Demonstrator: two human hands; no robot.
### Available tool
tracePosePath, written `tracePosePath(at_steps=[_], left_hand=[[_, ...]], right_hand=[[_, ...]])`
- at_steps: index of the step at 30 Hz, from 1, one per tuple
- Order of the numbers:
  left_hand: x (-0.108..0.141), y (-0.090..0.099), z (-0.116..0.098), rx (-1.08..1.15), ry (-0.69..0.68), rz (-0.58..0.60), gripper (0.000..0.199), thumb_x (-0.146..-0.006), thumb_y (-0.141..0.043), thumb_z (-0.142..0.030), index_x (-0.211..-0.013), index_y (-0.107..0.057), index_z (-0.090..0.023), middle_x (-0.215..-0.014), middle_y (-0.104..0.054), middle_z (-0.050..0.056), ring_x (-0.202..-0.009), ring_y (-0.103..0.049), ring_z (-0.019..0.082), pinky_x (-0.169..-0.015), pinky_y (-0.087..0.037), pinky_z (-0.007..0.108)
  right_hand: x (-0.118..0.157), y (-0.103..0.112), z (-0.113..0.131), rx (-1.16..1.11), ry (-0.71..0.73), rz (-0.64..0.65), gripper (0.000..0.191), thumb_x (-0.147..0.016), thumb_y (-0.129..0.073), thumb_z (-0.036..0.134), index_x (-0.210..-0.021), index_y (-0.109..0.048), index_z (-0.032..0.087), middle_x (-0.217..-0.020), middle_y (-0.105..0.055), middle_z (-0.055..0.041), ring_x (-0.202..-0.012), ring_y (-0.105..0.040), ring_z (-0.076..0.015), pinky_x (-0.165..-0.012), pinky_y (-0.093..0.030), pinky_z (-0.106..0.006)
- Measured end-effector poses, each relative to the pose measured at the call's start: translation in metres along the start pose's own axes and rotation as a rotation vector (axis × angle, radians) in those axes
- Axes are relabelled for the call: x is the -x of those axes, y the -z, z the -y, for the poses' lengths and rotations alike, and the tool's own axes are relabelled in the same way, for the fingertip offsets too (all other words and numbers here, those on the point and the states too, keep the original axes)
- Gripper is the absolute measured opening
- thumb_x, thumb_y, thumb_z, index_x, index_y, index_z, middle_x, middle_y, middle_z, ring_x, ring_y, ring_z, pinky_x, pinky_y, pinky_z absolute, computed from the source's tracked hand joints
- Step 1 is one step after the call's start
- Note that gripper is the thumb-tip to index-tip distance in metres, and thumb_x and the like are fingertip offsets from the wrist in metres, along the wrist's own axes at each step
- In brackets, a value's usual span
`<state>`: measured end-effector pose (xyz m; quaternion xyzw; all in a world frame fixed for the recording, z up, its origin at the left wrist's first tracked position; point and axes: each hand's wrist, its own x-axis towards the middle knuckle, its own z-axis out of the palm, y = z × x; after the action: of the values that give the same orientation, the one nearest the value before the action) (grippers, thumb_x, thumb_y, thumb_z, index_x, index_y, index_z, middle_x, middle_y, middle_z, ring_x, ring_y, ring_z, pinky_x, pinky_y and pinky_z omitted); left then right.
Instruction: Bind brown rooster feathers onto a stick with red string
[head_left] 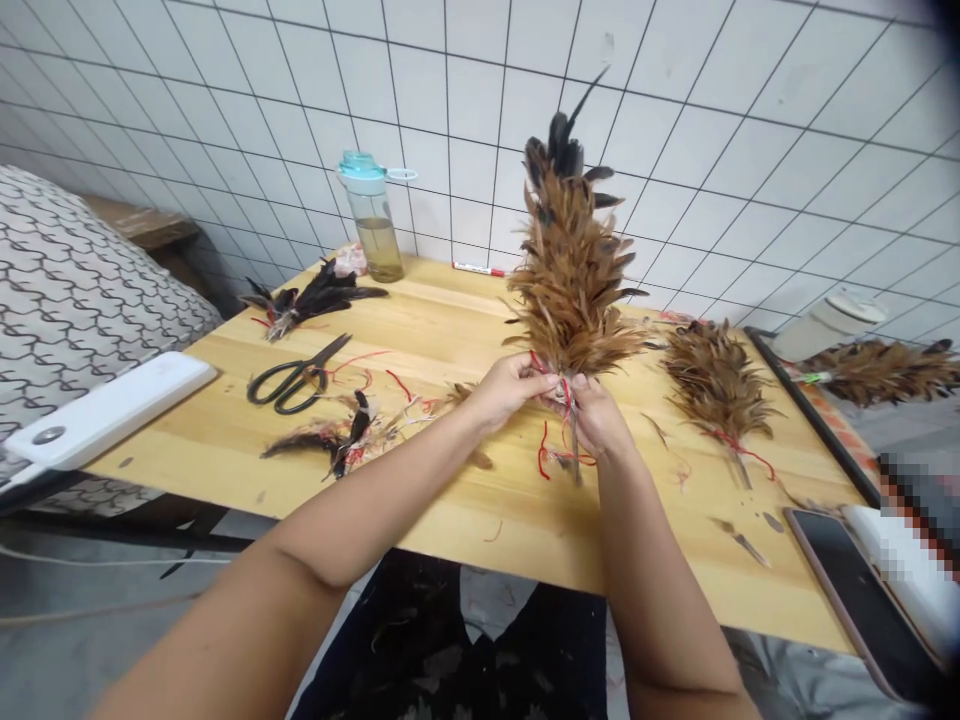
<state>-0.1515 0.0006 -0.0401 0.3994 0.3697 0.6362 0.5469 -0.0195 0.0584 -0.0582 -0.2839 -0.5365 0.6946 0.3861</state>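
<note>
A brown and black feather duster point(574, 270) stands upright over the table between my hands, its thin stick point(576, 455) pointing down. My left hand point(517, 388) is closed at the base of the feathers, pinching red string point(541, 450) there. On the other side, my right hand point(594, 415) wraps its fingers round the same base and stick. Loose ends of the string hang below my fingers. To the right lies a smaller brown feather bundle point(720, 385) tied with red string.
Black scissors point(300, 378), a black feather bundle point(307, 300) and feather scraps point(349, 440) lie to the left. A water bottle point(376, 225) and a red-white marker point(478, 269) stand and lie near the tiled wall. A phone point(855, 590) rests at the right edge; a white device point(112, 405) at the left.
</note>
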Motion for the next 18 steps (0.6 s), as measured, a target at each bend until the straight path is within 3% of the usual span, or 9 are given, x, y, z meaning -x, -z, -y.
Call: tracePosePath(at_steps=[4,8,14,16,18], left_hand=[[-0.001,-0.002,0.006,0.065,0.077,-0.102,0.030,-0.063,-0.078,-0.023,-0.074,-0.053,-0.011,-0.065,-0.061,-0.001,-0.062,-0.061,0.013,-0.067,-0.054,0.033],[-0.001,-0.005,0.005,0.094,0.090,-0.153,0.027,-0.064,-0.075,-0.018,-0.076,-0.052,-0.012,-0.065,-0.061,-0.001,-0.059,-0.060,0.013,-0.063,-0.054,0.031],[-0.003,0.000,0.006,-0.126,-0.022,-0.280,0.018,-0.063,-0.068,-0.005,-0.068,-0.052,-0.013,-0.060,-0.053,-0.005,-0.057,-0.050,0.007,-0.058,-0.042,0.020],[-0.004,0.003,0.008,-0.131,-0.032,-0.266,0.021,-0.062,-0.071,-0.007,-0.066,-0.052,-0.013,-0.060,-0.052,-0.005,-0.055,-0.049,0.006,-0.057,-0.040,0.020],[-0.003,0.004,0.011,-0.061,-0.023,-0.149,0.025,-0.063,-0.075,-0.017,-0.068,-0.051,-0.013,-0.059,-0.054,-0.004,-0.052,-0.051,0.008,-0.057,-0.043,0.023]], right_hand=[[-0.004,-0.002,-0.011,0.091,0.028,-0.072,0.037,-0.067,-0.071,0.057,-0.075,-0.063,0.022,-0.071,-0.067,-0.0029,-0.075,-0.064,-0.0225,-0.070,-0.054,-0.039],[-0.004,-0.003,-0.011,0.072,0.057,-0.041,0.036,-0.068,-0.071,0.054,-0.084,-0.065,0.023,-0.078,-0.070,-0.0031,-0.081,-0.065,-0.0232,-0.073,-0.056,-0.041],[0.003,-0.006,-0.003,0.047,-0.080,0.042,0.049,-0.057,-0.077,0.062,-0.077,-0.063,0.020,-0.064,-0.066,-0.0038,-0.057,-0.062,-0.0208,-0.058,-0.056,-0.040],[0.004,-0.006,-0.002,0.086,-0.087,0.048,0.048,-0.058,-0.076,0.063,-0.074,-0.061,0.020,-0.060,-0.065,-0.0032,-0.052,-0.059,-0.0177,-0.052,-0.053,-0.035],[0.004,-0.006,-0.001,0.141,-0.054,0.057,0.046,-0.062,-0.073,0.063,-0.069,-0.058,0.019,-0.054,-0.062,-0.0023,-0.047,-0.054,-0.0130,-0.045,-0.046,-0.027]])
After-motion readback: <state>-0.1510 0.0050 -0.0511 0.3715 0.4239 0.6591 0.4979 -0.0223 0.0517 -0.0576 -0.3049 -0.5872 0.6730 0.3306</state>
